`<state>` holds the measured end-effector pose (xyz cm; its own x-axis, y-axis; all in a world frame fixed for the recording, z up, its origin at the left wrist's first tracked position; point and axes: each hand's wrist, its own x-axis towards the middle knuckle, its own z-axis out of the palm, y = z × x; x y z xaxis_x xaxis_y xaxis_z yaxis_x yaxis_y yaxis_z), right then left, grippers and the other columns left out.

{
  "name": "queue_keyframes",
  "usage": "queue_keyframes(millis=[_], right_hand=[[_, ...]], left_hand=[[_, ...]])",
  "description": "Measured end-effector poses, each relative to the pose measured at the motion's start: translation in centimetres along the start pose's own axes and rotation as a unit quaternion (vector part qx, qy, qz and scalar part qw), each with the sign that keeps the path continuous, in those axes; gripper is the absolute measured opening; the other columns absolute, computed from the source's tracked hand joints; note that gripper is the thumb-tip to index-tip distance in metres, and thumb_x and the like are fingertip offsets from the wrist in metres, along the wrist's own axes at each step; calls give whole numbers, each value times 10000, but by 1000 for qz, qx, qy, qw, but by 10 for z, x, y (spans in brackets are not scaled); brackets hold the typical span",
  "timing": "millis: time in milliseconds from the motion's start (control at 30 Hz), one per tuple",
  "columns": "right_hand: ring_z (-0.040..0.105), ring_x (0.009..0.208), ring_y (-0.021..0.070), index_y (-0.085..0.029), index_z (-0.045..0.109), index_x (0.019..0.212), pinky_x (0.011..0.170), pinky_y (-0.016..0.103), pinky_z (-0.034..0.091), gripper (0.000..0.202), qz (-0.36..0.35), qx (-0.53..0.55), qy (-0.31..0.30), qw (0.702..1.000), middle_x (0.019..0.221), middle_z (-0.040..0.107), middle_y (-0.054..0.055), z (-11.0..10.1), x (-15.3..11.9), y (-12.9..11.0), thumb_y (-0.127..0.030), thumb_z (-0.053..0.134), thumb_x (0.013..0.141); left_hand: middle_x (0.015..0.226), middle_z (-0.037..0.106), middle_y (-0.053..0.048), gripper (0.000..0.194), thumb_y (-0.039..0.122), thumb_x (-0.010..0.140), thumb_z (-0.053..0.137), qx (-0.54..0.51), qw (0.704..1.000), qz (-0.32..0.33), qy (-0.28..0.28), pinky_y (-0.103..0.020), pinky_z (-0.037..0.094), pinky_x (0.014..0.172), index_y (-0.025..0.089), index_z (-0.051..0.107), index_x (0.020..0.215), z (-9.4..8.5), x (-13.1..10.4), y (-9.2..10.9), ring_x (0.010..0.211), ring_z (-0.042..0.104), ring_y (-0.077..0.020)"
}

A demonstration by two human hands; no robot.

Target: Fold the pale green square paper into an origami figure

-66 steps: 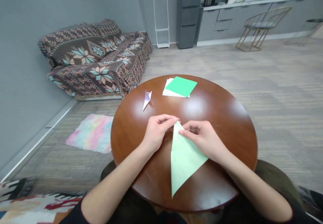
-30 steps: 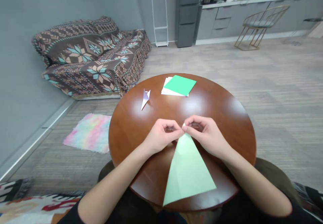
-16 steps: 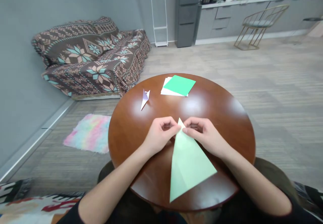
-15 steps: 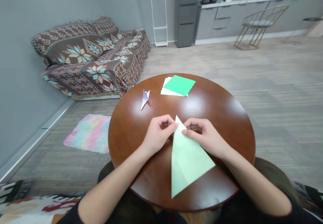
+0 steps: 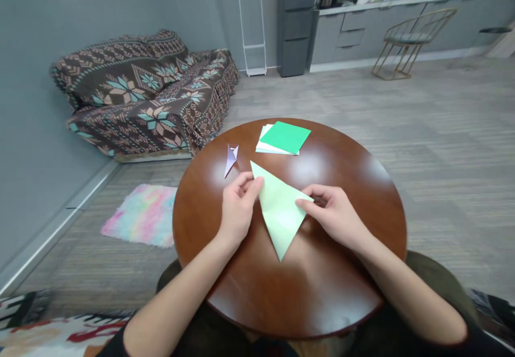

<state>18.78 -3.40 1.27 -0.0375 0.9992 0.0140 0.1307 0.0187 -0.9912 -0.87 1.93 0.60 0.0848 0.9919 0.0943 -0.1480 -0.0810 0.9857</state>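
A pale green sheet of folded paper (image 5: 279, 206) is held up over the round table, one point facing down toward me. My left hand (image 5: 238, 202) pinches its upper left edge between thumb and fingers. Its right corner is gripped by my right hand (image 5: 332, 209), thumb on top and fingers behind. Beyond my left hand lies a small folded purple and white paper piece (image 5: 231, 158). Farther back rests a stack of paper squares, a bright green sheet (image 5: 286, 137) over white ones (image 5: 265, 146).
The glossy brown round table (image 5: 362, 185) stands in front of me. Behind it at left is a sofa (image 5: 161, 88) under a patterned cover, with a pastel fluffy rug (image 5: 140, 215) nearby. A gold-framed chair (image 5: 410, 40) stands by the kitchen counter (image 5: 362, 8).
The pale green paper has been turned, its long part swinging up from near me. My left hand has moved left and slightly forward; my right hand now grips the right corner.
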Motion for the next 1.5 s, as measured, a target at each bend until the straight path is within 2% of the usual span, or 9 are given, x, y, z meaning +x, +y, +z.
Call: queue_keyframes(millis=[100, 300, 533, 700, 867, 1033, 1233, 1367, 1500], right_hand=[[582, 640, 146, -164, 674, 755, 606, 256, 440, 178, 3, -8, 15, 1000, 705, 670, 13, -1, 1, 2, -320, 685, 840], [599, 574, 158, -162, 698, 757, 569, 266, 456, 275, 26, 6, 47, 999, 613, 669, 23, -2, 2, 3, -429, 738, 812], [599, 540, 156, -162, 674, 684, 553, 269, 472, 332, 28, 24, 39, 999, 585, 663, 22, 0, 0, -2, -466, 783, 764], [608, 531, 163, -164, 663, 661, 500, 257, 430, 354, 43, 19, 51, 998, 579, 670, 31, 0, 0, -1, -482, 786, 758], [609, 541, 157, -159, 671, 662, 527, 256, 440, 348, 37, 31, 56, 997, 581, 669, 27, -1, 1, -1, -468, 819, 726], [629, 561, 171, -161, 667, 637, 542, 265, 460, 401, 52, 37, 59, 996, 586, 665, 35, 0, 2, -2, -526, 746, 783], [586, 552, 161, -162, 672, 643, 515, 259, 417, 383, 38, 33, 79, 996, 586, 653, 29, 0, 2, 0, -503, 732, 805], [598, 610, 172, -164, 681, 640, 580, 272, 440, 359, 22, 29, 87, 996, 615, 659, 26, -1, 3, 3, -477, 736, 806], [583, 599, 166, -162, 679, 629, 575, 275, 429, 364, 24, 24, 89, 995, 619, 662, 24, -1, 4, 2, -479, 743, 795]], left_hand=[[774, 733, -44, 252, 358, 787, 782, -47, 996, -48, -61, -276, 532, 647, 147, 750, 920, 3, -1, -4, 665, 658, -169], [813, 770, -79, 285, 371, 755, 816, -101, 991, -90, -21, -295, 573, 655, 117, 766, 876, 6, 0, -3, 667, 695, -182], [837, 780, -98, 327, 384, 743, 827, -132, 983, -121, -26, -312, 596, 717, 116, 756, 917, 6, 1, -1, 759, 739, -220], [875, 784, -107, 339, 372, 734, 836, -139, 982, -122, -32, -320, 600, 743, 115, 751, 938, 6, 2, -1, 795, 746, -230], [863, 784, -98, 338, 379, 752, 823, -136, 984, -114, -31, -320, 601, 750, 122, 750, 958, 6, 3, -1, 805, 748, -231], [880, 783, -100, 350, 371, 766, 816, -146, 984, -99, -30, -326, 605, 775, 123, 747, 1003, 7, 2, -1, 839, 748, -234], [909, 786, -90, 282, 331, 788, 801, -152, 983, -99, -28, -322, 603, 810, 138, 752, 988, 8, 1, 0, 876, 747, -225], [968, 786, -101, 306, 359, 769, 814, -147, 983, -106, -29, -333, 601, 825, 146, 755, 981, 7, 1, 0, 881, 749, -226], [978, 785, -122, 359, 365, 707, 858, -133, 984, -113, -32, -367, 608, 811, 135, 766, 966, 8, 0, 0, 876, 751, -260]])
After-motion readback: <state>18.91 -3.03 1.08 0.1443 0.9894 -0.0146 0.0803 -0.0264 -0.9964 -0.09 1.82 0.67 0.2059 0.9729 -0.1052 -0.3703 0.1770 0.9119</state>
